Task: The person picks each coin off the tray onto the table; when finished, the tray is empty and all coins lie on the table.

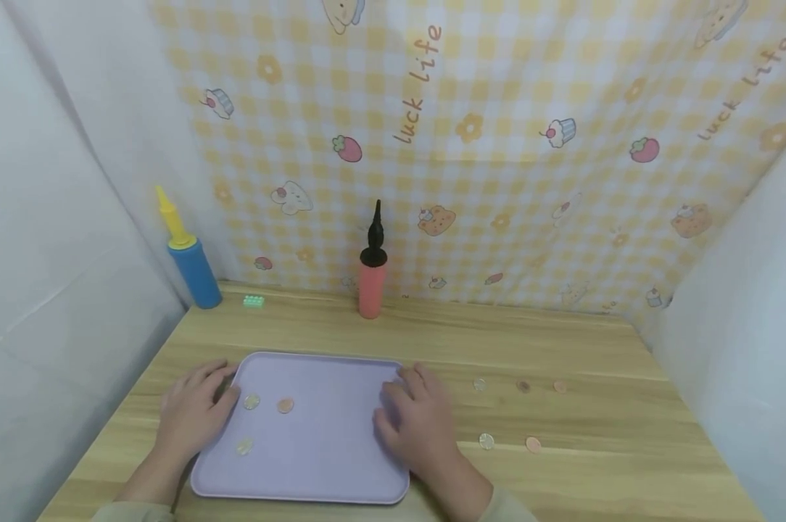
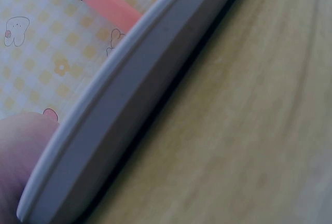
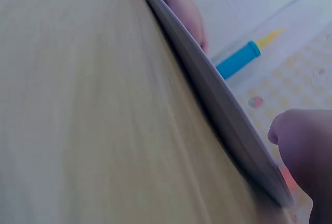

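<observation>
A lilac tray (image 1: pixel 321 464) lies on the wooden table, with two silvery coins (image 1: pixel 252 401) and a copper coin (image 1: pixel 285 405) on its left part. At the tray's left edge is my left hand (image 1: pixel 196 406), its thumb by the rim and its fingers stretched toward the far corner. My right hand (image 1: pixel 422 424) rests over the right rim, fingers loosely bent above the tray. In the left wrist view, a digit (image 2: pixel 23 156) shows behind the tray's wall (image 2: pixel 119 99). The right wrist view has a digit (image 3: pixel 303 136) over the rim; the other fingertips are hidden there.
Right of the tray, several silvery and copper coins (image 1: pixel 486 441) lie on the table (image 1: pixel 595 471). Along the back stand a blue hand pump (image 1: pixel 197 275) with a yellow nozzle and a pink pump (image 1: pixel 370 290) with a black top. A mint-green toy brick (image 1: pixel 253 301) sits between them.
</observation>
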Demonstrator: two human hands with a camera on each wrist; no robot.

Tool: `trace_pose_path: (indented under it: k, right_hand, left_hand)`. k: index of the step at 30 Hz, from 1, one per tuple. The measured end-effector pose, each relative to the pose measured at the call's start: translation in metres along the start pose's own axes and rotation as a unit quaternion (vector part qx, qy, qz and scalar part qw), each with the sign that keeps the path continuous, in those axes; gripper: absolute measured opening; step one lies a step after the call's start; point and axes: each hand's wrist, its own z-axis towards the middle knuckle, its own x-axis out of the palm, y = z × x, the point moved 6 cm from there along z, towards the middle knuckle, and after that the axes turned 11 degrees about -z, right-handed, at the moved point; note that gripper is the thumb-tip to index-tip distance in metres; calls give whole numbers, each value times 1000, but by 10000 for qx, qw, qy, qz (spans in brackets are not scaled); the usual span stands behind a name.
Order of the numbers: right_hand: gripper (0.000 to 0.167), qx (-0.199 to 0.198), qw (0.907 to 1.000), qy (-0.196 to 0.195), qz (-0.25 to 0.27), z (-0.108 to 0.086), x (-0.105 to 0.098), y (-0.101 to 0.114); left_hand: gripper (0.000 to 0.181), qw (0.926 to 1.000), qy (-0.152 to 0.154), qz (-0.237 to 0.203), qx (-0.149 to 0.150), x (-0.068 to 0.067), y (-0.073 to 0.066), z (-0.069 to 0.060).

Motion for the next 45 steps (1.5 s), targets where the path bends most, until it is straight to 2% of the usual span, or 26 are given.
trace_pose_path:
  k: [8,15,17,19,23,27,34,40,42,45]
  right_hand:
    - [33,-404,9975,447,-358,7,14,51]
    - [34,-546,9964,553,-352,14,23,78]
    - [38,-428,9949,838,-356,15,26,83]
    - [46,-240,9905,1287,-415,16,30,87]
    - [67,52,9742,2193,-537,17,41,98]
    - [75,87,9631,2637,-523,21,50,114]
    - [80,203,9543,2953,-425,26,59,138]
    - [74,326,9438,3264,-411,26,66,142]
    - [68,332,9436,3271,-396,25,68,141]
    - [55,331,9541,2963,-291,24,67,141]
  left_hand:
    - [44,10000,16,2,-39,0,1,-2]
    - [45,9999,68,47,-72,-3,1,-3]
    - [45,10000,59,62,-47,-3,1,-2]
    - [44,9999,41,98,-15,-3,1,-2]
    - [44,9999,61,88,-34,-4,3,-2]
    - [44,9999,82,73,-51,-5,4,-1]
    - [43,9999,91,40,-51,-2,4,-1]
    - [43,10000,54,4,-4,2,1,0]
    - [43,10000,30,16,9,1,1,0]
    - [44,10000,12,30,-5,1,1,-1]
